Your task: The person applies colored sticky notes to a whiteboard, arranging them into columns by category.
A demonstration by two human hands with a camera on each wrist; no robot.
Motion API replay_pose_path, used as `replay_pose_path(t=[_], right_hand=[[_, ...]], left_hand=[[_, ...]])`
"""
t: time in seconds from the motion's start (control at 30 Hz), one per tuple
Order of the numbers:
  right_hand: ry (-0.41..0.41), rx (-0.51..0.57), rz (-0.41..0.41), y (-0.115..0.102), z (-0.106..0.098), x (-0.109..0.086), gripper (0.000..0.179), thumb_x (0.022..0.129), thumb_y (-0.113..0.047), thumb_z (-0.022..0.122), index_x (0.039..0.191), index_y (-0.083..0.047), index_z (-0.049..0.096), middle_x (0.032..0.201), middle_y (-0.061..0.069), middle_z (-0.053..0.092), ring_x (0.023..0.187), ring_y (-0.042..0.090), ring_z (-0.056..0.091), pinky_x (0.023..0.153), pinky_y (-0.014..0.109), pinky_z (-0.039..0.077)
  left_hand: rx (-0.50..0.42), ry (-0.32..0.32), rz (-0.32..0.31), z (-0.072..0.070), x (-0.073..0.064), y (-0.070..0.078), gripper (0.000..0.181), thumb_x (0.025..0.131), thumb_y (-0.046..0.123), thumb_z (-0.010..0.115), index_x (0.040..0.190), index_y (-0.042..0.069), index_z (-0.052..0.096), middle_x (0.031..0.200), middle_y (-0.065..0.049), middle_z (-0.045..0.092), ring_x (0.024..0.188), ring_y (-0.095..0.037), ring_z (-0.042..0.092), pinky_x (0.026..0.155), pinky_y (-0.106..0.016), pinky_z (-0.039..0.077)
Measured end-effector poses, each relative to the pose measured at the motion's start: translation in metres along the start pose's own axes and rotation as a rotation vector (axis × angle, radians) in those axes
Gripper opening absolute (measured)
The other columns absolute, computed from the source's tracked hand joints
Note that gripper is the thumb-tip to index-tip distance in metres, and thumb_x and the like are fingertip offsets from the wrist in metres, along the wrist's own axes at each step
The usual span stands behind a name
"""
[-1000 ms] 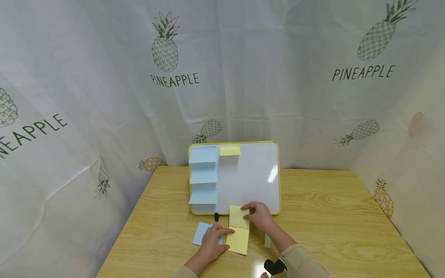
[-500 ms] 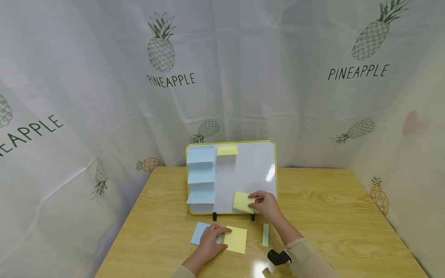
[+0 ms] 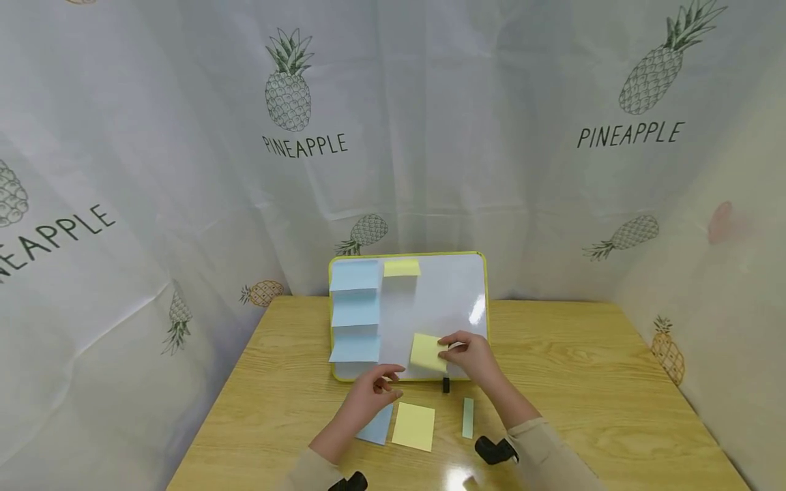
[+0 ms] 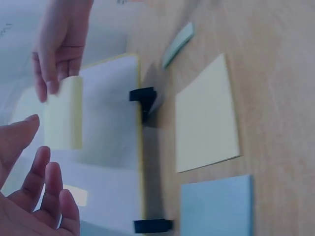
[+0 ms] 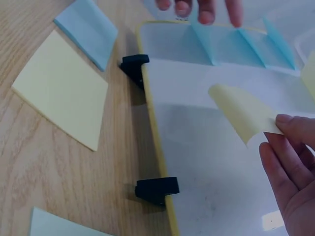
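Observation:
My right hand [image 3: 471,356] pinches one yellow sticky note [image 3: 427,352] by its right edge, in front of the lower part of a whiteboard [image 3: 454,293]. In the right wrist view that sticky note [image 5: 243,110] curls. My left hand [image 3: 367,395] is lifted with fingers apart and holds nothing; in the left wrist view the left hand [image 4: 34,196] is just short of the held note. Below the hands on the table lie a yellow sticky-note pad [image 3: 414,427] and a blue sticky-note pad [image 3: 376,428], partly behind the left hand in the head view.
Three blue notes [image 3: 356,310] hang in a column on the board's left, with one yellow note [image 3: 402,268] at the top. Black feet [image 5: 157,191] hold the board's lower edge. A narrow green pad [image 3: 468,418] lies on the wooden table [image 3: 552,382].
My right hand has peeled the yellow note off the pad and carried it up before the board. The left hand has let go of the pad and risen toward the note.

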State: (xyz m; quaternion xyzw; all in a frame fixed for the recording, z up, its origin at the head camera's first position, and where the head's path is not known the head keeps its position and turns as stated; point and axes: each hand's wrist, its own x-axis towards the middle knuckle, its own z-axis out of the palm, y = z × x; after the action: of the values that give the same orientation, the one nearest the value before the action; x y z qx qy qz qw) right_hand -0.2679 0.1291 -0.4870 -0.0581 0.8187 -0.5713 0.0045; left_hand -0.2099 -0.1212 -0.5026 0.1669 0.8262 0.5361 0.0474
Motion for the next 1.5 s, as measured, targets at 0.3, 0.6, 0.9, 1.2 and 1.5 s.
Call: replay_pose_path(t=[0.3,0.6,0.9,1.2,1.5], right_hand=[[0.025,0.095,-0.05,-0.016,-0.004,0.014,0.015,0.085,-0.001,0.073,0.099,0.001,0.07,0.091,0.009,0.065,0.074,0.02,0.066,0.073,0.041,0.055],[0.065,0.126,-0.07,-0.035,-0.001,0.021,0.031,0.083,-0.01,0.078,0.108,0.002,0.064,0.086,0.007,0.07,0.08,0.02,0.06,0.07,0.031,0.049],[0.081,0.191,-0.081,-0.048,0.002,0.027,0.013,0.087,-0.008,0.074,0.097,-0.001,0.07,0.087,0.007,0.07,0.075,0.029,0.065,0.069,0.046,0.054],[0.023,0.286,-0.166,-0.052,0.009,0.037,0.013,0.084,0.0,0.074,0.095,0.006,0.07,0.105,0.013,0.07,0.093,0.019,0.068,0.082,0.03,0.054],[0.004,0.329,-0.164,-0.04,0.018,0.047,0.014,0.082,0.001,0.075,0.094,0.006,0.069,0.111,0.013,0.067,0.1,0.023,0.066,0.082,0.031,0.054]], left_hand=[[0.051,0.058,0.038,-0.019,0.031,0.022,0.046,0.089,0.009,0.072,0.133,0.011,0.058,0.105,-0.009,0.061,0.082,-0.015,0.057,0.071,-0.031,0.049],[0.055,0.088,-0.057,-0.035,0.055,0.045,0.052,0.092,0.016,0.07,0.141,0.016,0.053,0.104,0.001,0.065,0.084,-0.017,0.057,0.069,-0.032,0.048],[-0.092,0.116,-0.062,-0.048,0.072,0.051,0.038,0.094,0.019,0.067,0.13,0.008,0.062,0.102,-0.005,0.071,0.1,-0.023,0.064,0.088,-0.043,0.05],[-0.164,0.246,-0.146,-0.053,0.084,0.058,0.024,0.093,0.023,0.069,0.109,0.006,0.071,0.098,-0.004,0.074,0.089,-0.025,0.066,0.089,-0.052,0.046],[-0.238,0.31,-0.165,-0.046,0.091,0.047,0.018,0.09,0.01,0.071,0.107,0.002,0.071,0.095,-0.014,0.072,0.082,-0.021,0.068,0.086,-0.046,0.05]])
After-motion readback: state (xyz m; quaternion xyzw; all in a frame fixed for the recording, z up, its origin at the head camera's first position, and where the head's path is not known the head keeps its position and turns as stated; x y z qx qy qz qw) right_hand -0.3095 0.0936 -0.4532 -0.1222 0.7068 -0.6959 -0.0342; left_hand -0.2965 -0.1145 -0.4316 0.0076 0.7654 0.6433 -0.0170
